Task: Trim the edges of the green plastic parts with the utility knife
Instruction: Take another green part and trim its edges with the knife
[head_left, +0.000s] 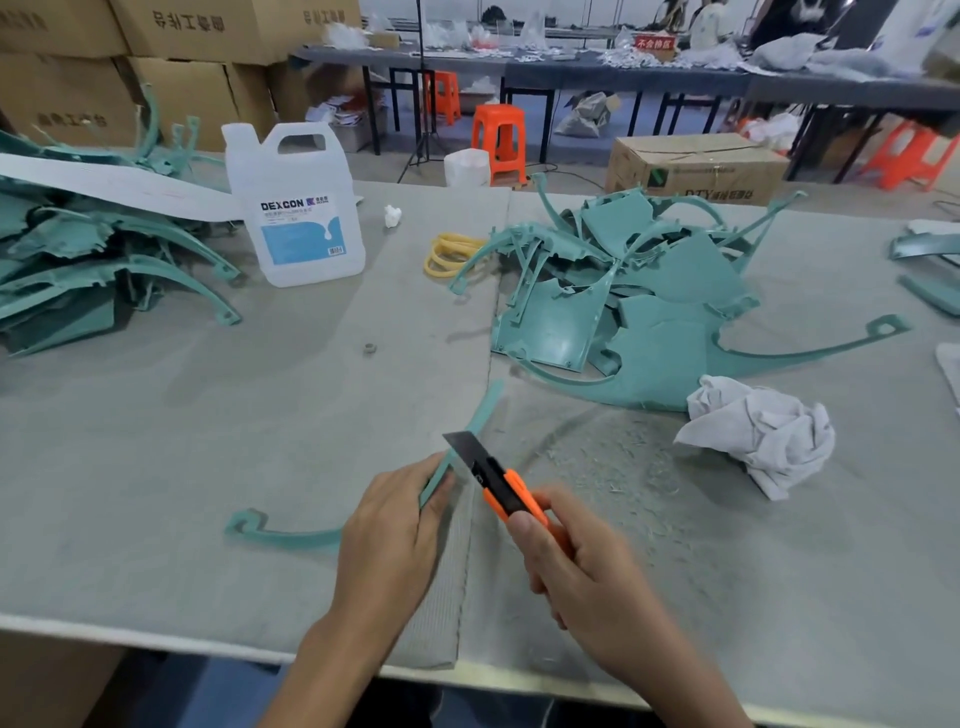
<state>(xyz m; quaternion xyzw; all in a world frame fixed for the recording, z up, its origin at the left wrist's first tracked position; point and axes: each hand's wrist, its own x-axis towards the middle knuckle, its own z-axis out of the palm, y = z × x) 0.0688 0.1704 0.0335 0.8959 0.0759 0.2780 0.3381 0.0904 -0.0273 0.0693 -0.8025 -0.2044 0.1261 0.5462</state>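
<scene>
green plastic strip (291, 538), thin and curved, lies on the grey felt table top (208, 415) and passes under the left hand (389, 525). that hand's fingers and thumb are curled round the strip's middle and pinch it. one end, shaped into a small hooked loop, sticks out on the felt to the left of that hand. the other end runs on ahead of it, past the fingertips.

just beside it, the right hand (576, 566) is clamped round the orange handle of the utility knife (501, 488), with the thumb pressed on the handle. the dark blade (460, 441) is run out and points away and leftward. it meets the strip just ahead of the left hand's fingertips.

fine shavings (613, 467) dust the felt ahead of the right hand and off to its right. farther to that side sits a crumpled white cloth (758, 436). touching the cloth's far side, well ahead of the right hand, is a heap of green parts (649, 291) with ragged edges.

a second heap (78, 260) lies far out to the left of the left hand, with a white paper strip (114, 184) across its top. well ahead of the left hand stands a clear plastic jug (298, 208) with a blue and white label. some yellow rubber bands (449, 254) lie between the jug and the nearer heap. a small ring (370, 349) rests alone on the felt, between the left hand and the jug.
</scene>
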